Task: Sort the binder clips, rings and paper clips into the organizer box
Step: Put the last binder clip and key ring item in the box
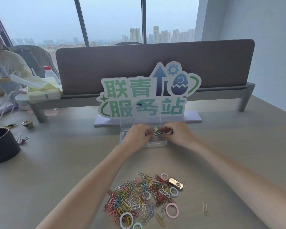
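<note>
Early stage: left hand (137, 133) and right hand (175, 132) pinching binder clips (156, 132) over organizer box (157, 144), paper clips (135, 194) and rings (172, 210) pile still unsorted.

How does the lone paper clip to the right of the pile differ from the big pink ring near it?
The lone paper clip is a narrow, elongated wire loop, pale metallic; the pink ring is a round closed band, pastel pink. The paper clip lies apart on bare desk, while the ring sits at the edge of the paper clip pile. Both lie flat, unsorted, outside the organizer box.
</note>
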Motion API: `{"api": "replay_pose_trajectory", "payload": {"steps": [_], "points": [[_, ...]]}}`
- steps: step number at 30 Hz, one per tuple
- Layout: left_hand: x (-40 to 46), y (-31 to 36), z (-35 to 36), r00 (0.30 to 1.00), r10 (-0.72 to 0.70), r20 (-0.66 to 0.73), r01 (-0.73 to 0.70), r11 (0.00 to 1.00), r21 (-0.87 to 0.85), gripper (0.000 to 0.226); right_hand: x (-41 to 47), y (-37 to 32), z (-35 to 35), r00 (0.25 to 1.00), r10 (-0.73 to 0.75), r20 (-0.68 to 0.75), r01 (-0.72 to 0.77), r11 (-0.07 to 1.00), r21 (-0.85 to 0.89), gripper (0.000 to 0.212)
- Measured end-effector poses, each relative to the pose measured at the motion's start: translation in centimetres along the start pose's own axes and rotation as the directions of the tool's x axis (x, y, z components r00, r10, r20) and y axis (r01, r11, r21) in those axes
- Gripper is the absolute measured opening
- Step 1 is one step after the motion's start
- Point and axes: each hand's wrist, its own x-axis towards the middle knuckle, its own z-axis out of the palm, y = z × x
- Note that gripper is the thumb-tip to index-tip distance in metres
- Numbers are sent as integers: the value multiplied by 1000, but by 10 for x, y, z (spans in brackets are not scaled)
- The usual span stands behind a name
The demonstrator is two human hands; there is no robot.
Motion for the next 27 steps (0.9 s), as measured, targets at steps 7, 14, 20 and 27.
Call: {"api": "replay_pose_trajectory", "payload": {"steps": [7,14,20,27], "points": [[-3,-4,-1,995,95,-15,-94,994,60,13,-12,-7,-11,998,-58,-2,57,996,-67,17],[-25,-5,-11,974,227,-24,-225,973,44,7,-42,-23,-27,990,-99,97,106,991,-76,11],[-65,2,-34,961,267,65,-269,963,22,6,-81,-50,-38,962,-173,209,183,983,-29,6],[-137,1,-60,913,307,267,-321,947,7,5,-128,-64,-48,914,-231,332,238,971,21,12]]}}
